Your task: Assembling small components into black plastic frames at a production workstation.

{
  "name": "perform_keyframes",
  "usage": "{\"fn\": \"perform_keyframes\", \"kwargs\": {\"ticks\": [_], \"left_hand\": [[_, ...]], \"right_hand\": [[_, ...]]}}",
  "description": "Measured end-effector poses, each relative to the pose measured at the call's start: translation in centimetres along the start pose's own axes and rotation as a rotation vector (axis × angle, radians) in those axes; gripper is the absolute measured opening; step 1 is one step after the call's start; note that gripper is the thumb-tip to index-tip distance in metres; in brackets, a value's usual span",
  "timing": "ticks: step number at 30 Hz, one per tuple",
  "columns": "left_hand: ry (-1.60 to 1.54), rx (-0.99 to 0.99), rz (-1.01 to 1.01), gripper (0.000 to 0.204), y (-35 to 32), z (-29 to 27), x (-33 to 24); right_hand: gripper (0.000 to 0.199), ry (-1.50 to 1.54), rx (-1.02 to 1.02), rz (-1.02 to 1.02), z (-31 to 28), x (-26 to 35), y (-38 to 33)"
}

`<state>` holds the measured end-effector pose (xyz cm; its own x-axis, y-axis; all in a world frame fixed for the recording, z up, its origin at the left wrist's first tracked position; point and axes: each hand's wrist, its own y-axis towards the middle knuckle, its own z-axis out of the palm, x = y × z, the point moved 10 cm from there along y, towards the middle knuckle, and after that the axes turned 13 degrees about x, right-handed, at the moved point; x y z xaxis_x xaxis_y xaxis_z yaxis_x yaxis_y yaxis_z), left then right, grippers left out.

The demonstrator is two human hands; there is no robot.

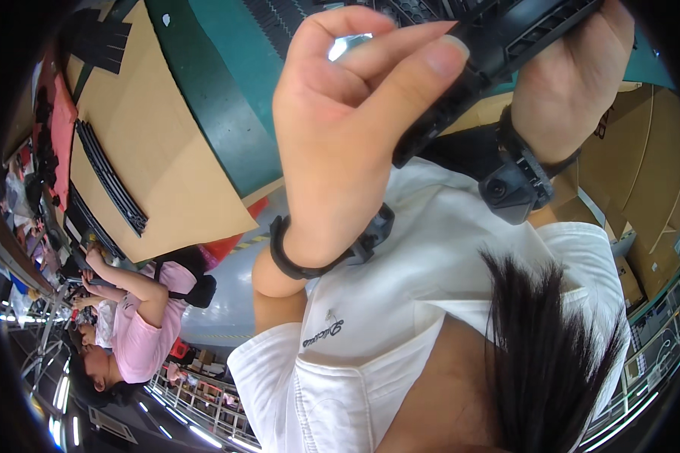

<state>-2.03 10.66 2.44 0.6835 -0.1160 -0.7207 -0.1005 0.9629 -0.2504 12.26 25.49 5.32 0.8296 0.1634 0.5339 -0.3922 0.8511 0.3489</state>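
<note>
The left hand (340,113) pinches a small shiny silver piece (349,45) (mostly hidden by fingers). The right hand (574,68) grips a long black ribbed plastic part (499,53), cut off at the top edge, above the green table (234,98).

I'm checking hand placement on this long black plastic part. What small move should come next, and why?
Probably bring the left hand onto the black slatted part to steady its lower end. The right hand grips the part alone, while the left hand sits against its lower end, pinching a small shiny piece. Whether that piece touches the part cannot be told.
</note>
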Motion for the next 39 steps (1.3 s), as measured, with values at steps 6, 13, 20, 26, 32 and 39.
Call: {"fn": "perform_keyframes", "kwargs": {"ticks": [6,13,20,26,32,39], "left_hand": [[0.011,0.24,0.171,0.02,0.2,1.5,-0.8],[0.059,0.138,-0.052,0.025,0.5,0.2,0.2],[0.227,0.406,0.016,0.03,2.2,-1.8,0.6],[0.382,0.235,-0.137,0.013,2.4,-0.9,-0.5],[1.749,0.484,0.315,0.014,2.7,-1.4,-2.0],[1.766,0.891,0.46,0.015,3.0,-0.4,0.6]], "right_hand": [[0.02,-0.166,-0.023,-0.019,-0.3,0.3,-0.3],[0.02,0.257,-0.222,0.109,-1.5,-3.7,-1.5],[0.019,0.143,-0.171,0.173,-1.1,-3.8,-1.8],[0.02,0.355,-0.177,0.241,-1.5,-4.0,-2.5],[0.019,0.21,-0.205,0.155,-3.5,-1.4,-2.6],[0.012,0.12,-0.192,0.151,-4.6,-0.9,-2.8]]}}
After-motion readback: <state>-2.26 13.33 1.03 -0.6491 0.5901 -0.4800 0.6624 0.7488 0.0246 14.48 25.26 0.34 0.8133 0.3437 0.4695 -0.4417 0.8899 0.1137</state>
